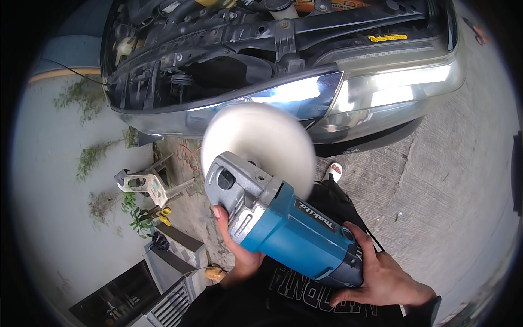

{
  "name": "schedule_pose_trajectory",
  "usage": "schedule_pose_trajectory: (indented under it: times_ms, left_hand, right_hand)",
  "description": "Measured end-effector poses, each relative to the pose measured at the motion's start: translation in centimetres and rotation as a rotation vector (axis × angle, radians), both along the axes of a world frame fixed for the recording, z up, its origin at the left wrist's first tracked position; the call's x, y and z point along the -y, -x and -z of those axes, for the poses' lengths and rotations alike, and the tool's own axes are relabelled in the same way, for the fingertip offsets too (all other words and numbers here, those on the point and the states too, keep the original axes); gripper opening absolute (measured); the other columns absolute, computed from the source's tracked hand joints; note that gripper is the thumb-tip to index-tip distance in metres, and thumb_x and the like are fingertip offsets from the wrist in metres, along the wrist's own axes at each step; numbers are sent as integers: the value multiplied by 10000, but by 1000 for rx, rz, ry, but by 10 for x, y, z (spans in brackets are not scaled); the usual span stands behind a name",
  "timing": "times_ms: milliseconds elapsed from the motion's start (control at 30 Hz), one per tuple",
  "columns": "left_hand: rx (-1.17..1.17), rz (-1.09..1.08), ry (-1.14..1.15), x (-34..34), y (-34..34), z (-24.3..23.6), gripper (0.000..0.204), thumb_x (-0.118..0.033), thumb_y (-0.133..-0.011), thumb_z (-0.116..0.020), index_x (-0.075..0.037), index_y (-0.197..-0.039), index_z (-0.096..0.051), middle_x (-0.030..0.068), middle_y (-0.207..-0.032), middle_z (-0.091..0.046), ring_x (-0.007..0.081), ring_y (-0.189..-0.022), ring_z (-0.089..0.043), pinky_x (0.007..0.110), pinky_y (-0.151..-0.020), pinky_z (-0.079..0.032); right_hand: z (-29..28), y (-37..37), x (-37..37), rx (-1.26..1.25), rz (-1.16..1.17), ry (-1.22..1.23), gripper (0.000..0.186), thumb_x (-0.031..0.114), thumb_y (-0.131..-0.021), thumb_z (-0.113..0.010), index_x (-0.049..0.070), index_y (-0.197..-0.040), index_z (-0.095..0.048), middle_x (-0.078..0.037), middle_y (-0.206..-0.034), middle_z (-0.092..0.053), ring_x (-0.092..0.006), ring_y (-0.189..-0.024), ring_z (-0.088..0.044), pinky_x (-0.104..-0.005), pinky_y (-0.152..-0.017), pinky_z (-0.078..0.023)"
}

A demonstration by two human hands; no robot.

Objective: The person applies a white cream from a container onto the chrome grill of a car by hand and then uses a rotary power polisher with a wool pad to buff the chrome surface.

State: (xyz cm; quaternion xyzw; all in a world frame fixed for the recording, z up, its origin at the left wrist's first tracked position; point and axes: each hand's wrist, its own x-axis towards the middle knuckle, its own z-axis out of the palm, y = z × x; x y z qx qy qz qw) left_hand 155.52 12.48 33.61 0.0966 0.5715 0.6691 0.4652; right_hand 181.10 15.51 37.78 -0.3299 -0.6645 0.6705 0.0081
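Observation:
A blue electric polisher (305, 234) with a grey metal gear head lies across the middle of the view, gripped from both sides. My left hand (242, 260) is closed around the gear head's lower left side, thumb up along the metal, with most fingers hidden beneath. My right hand (384, 275) wraps the dark rear end, fingers and thumb on either side. Beyond the gear head, the round white polishing pad (261, 128) looks smeared by motion. Its far edge overlaps the shiny front panel (229, 111) of a car; I cannot tell if they touch.
Above the panel, the car's engine bay (234, 32) lies exposed, with a clear headlight (397, 82) at the right. A worn pale chair (150, 185), an orange cord (193, 158) and plants (139, 218) are on the left by a white wall. Ridged concrete (403, 201) spreads to the right.

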Motion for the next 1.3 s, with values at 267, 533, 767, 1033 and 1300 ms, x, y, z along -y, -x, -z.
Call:
schedule_pose_trajectory:
  times_ms: [267, 533, 767, 1033, 1300]
  left_hand:
    - [50, -16, -8, -4, 15, 3, 645, -560, -996, -389, -16, -1338, -435, 124, -1186, -595, 194, -1013, -618, 335, -860, -508]
    - [27, 17, -82, -2, 32, 7, 636, -548, -1003, -375, -13, -1343, -427, 131, -1179, -595, 207, -1026, -611, 344, -874, -499]
    - [33, -111, 5, 11, 27, 18, 659, -575, -997, -348, -30, -1360, -418, 122, -1219, -575, 214, -1057, -598, 352, -901, -488]
    - [108, 318, 24, 14, -27, 27, 792, -660, -964, -328, 8, -1381, -407, 147, -1271, -556, 244, -1102, -590, 368, -935, -484]
    - [86, 373, -67, 4, -41, 35, 725, -595, -989, -337, 9, -1385, -396, 157, -1288, -549, 250, -1136, -581, 372, -968, -473]
  right_hand:
    - [-6, 9, -13, 36, -26, -26, 1231, 546, -781, -744, -47, -1457, 96, -354, -885, -627, -486, -686, -670, -484, -678, -586]
    - [-1, 22, -20, -28, -29, -63, 1214, 538, -791, -740, -50, -1458, 87, -346, -844, -628, -481, -676, -670, -491, -672, -586]
    - [5, 26, -20, 43, -79, -9, 1216, 547, -767, -758, -18, -1473, 54, -342, -863, -635, -488, -736, -674, -503, -696, -583]
    - [2, -32, 22, 215, 169, -117, 1269, 501, -638, -870, 27, -1485, -52, -373, -1264, -500, -497, -1006, -638, -513, -882, -546]
    - [27, -32, 42, 234, 352, -126, 1162, 286, -630, -885, 110, -1495, -131, -278, -1229, -582, -459, -1052, -637, -479, -917, -530]
